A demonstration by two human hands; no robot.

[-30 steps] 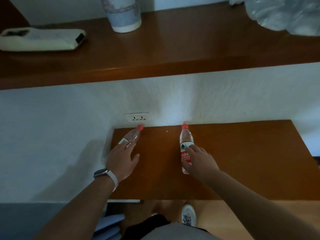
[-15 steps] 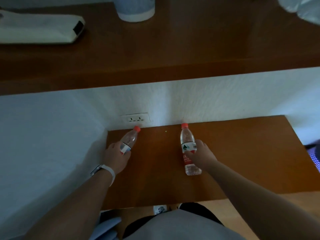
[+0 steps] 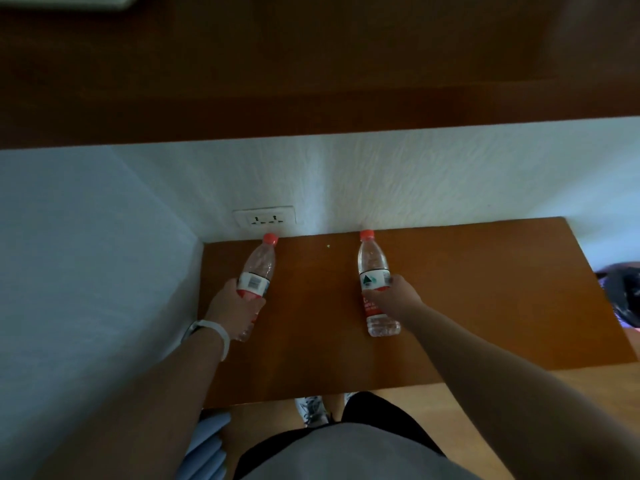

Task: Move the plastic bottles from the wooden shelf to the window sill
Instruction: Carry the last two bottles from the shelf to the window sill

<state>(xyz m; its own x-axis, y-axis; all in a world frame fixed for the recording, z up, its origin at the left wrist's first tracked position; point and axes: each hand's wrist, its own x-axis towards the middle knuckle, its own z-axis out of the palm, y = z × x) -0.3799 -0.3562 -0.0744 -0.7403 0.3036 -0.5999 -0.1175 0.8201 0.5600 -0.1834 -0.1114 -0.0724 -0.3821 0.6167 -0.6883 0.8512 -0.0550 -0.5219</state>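
Two clear plastic bottles with red caps and red-white labels stand on the lower wooden shelf (image 3: 467, 299). My left hand (image 3: 233, 308) grips the left bottle (image 3: 258, 268) around its label, near the left wall. My right hand (image 3: 396, 297) grips the right bottle (image 3: 372, 268) around its middle; its base shows below my fingers. Both caps point toward the white back wall. No window sill is in view.
A wall socket (image 3: 265, 218) sits just behind the left bottle. An upper wooden shelf (image 3: 311, 81) overhangs the space above. A white side wall (image 3: 86, 271) bounds the shelf at left. A dark bag (image 3: 623, 292) lies at the right edge. Wooden floor and my shoes show below.
Both hands have closed around their bottles, the left one sliding further round the label. The view has tilted down, so the items on the upper shelf have left the frame.
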